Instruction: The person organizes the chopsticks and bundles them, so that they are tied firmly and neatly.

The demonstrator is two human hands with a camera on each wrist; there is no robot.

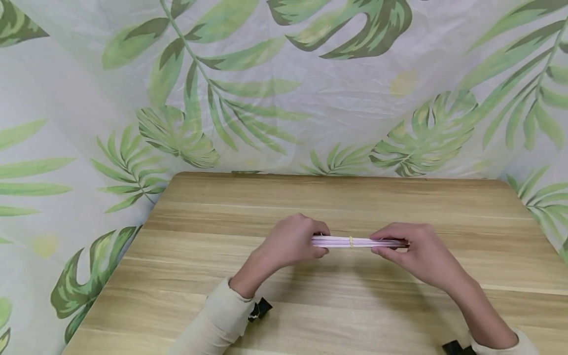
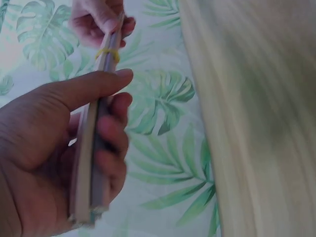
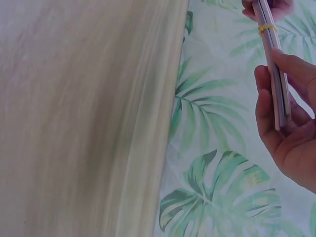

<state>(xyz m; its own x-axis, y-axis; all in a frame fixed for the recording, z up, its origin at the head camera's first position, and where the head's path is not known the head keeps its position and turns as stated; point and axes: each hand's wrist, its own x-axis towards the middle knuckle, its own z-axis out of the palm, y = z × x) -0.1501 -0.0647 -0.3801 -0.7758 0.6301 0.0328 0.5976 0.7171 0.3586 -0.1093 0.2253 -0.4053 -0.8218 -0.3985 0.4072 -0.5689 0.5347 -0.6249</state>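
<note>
A bundle of slim, straight, pale pinkish sticks (image 1: 339,242), much like chopsticks, lies level between both hands above the wooden table. Round its middle runs a yellow rubber band (image 1: 351,242). My left hand (image 1: 290,241) grips the left end; in the left wrist view its thumb lies across the sticks (image 2: 86,163) and the fingers curl round them. The right end, darker in the head view, is pinched by my right hand (image 1: 417,249) between thumb and fingers. The right wrist view shows the squared end of the sticks (image 3: 279,98) against that hand's fingers.
The wood-grain table (image 1: 186,256) spans the lower part of the head view. Behind it hangs a pale cloth (image 1: 337,113) printed with green leaves. Black pieces (image 1: 260,309) show beside both light sleeves (image 1: 222,315).
</note>
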